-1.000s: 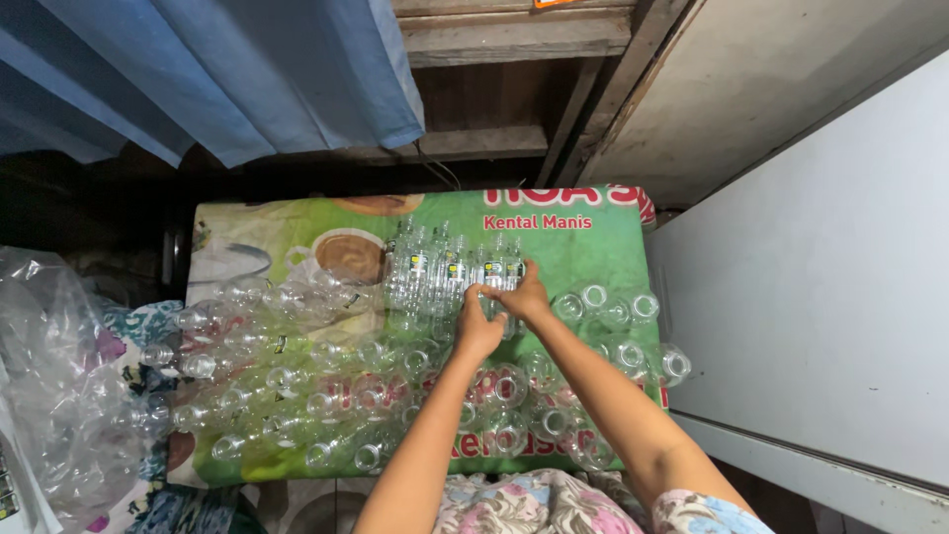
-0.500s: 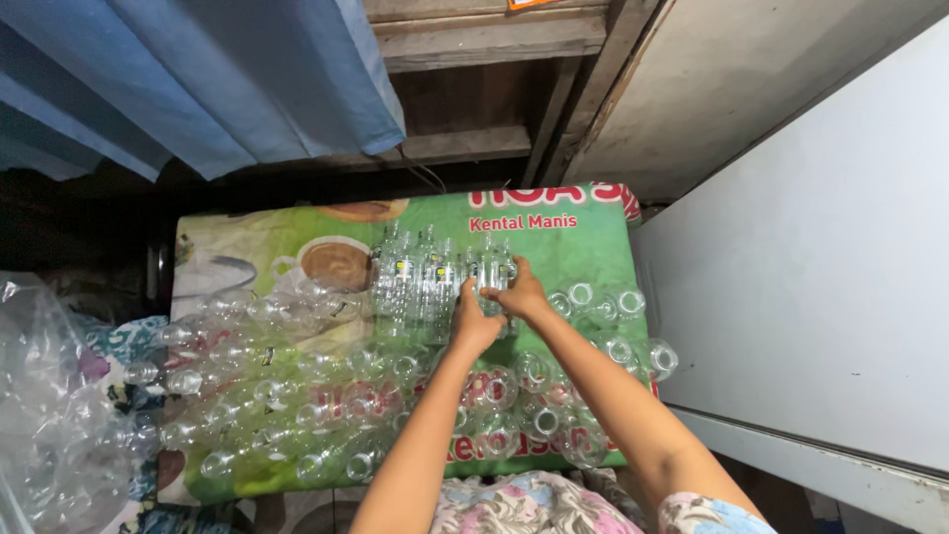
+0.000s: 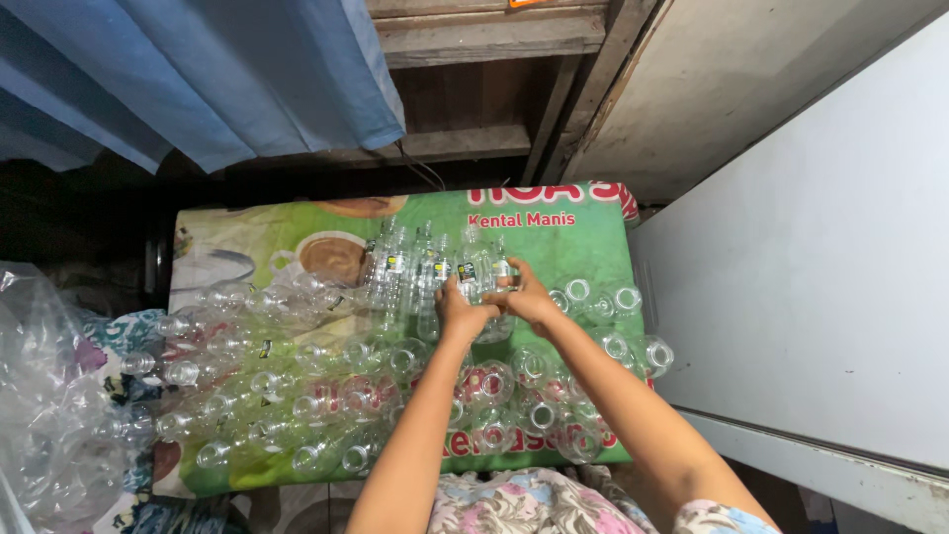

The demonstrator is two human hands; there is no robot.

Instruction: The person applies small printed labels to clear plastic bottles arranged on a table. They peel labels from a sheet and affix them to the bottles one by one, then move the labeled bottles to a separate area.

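Both hands (image 3: 494, 302) still grip one clear bottle (image 3: 473, 272), unmoved since earlier.

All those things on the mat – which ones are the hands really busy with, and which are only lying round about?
In hand:
- left hand and right hand on the standing clear bottles
- green printed mat under them

Lying about:
- bottles lying on their sides
- clear plastic bag
- blue curtain
- white panel

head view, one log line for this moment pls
left hand on clear bottle | right hand same bottle | green mat
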